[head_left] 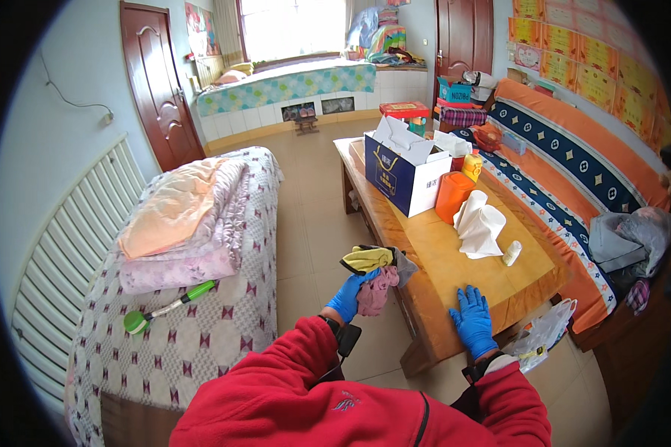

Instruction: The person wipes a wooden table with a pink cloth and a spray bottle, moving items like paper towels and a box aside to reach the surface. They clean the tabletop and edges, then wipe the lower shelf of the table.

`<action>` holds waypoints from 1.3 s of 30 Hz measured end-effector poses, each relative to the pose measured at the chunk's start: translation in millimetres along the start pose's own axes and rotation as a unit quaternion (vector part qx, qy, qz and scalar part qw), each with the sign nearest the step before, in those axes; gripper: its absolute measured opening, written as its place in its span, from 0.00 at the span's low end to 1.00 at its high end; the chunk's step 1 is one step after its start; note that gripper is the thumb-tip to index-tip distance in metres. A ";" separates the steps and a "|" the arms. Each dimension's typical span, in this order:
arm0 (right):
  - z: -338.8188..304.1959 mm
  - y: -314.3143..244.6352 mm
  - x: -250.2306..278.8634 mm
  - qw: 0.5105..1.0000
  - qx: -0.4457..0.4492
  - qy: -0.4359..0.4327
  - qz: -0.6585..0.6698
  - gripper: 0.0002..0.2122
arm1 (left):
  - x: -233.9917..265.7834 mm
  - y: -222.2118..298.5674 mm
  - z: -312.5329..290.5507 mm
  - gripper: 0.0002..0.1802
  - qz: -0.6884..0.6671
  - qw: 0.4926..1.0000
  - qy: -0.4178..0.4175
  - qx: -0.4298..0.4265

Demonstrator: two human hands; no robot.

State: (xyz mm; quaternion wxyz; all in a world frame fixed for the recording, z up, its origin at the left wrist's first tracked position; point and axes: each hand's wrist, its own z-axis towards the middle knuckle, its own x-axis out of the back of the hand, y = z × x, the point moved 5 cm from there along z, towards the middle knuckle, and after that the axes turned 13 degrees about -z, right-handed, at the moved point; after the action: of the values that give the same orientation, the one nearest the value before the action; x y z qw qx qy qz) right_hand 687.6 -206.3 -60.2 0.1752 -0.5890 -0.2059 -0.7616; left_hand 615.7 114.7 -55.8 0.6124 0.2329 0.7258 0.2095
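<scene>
My left hand (344, 296), in a blue glove, is closed round a bunch of cloths. A yellow cloth with dark edging (368, 259) lies on top, a pink cloth (378, 290) hangs below, and a grey one (405, 268) sticks out at the right. The bunch is held just off the left side of the wooden table (425, 305). On the near end of the tabletop rests my right hand (473, 322), also blue-gloved, flat with its fingers spread and nothing in it. Crumpled white paper towels (480, 226) and a small white bottle (512, 253) stand beyond it.
Farther along the table are an orange container (453, 197), a yellow bottle (472, 167) and a dark blue box (399, 175). A plastic bag (540, 339) hangs by the right corner. The bed (257, 313) at left holds folded quilts (179, 216) and a green-handled brush (168, 307).
</scene>
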 end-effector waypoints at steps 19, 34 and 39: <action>0.8 -5.1 18.3 0.998 -0.004 -0.042 0.050 0.33 | -28.5 77.8 105.9 0.24 -0.014 0.990 -0.110 -0.089; 3.0 8.7 23.3 0.953 -0.022 -0.036 0.299 0.39 | -89.3 98.4 66.8 0.21 0.168 0.961 -0.205 -0.076; 10.5 -14.7 101.6 0.729 -0.003 -0.031 0.684 0.47 | -124.6 13.8 45.0 0.18 0.133 0.952 -0.264 0.080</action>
State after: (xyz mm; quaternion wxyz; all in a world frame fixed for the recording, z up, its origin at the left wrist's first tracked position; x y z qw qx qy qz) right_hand 663.9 -190.7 39.0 0.6401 -0.5944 0.2496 -0.4180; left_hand 678.9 52.6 43.7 0.7280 0.4227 0.5151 0.1613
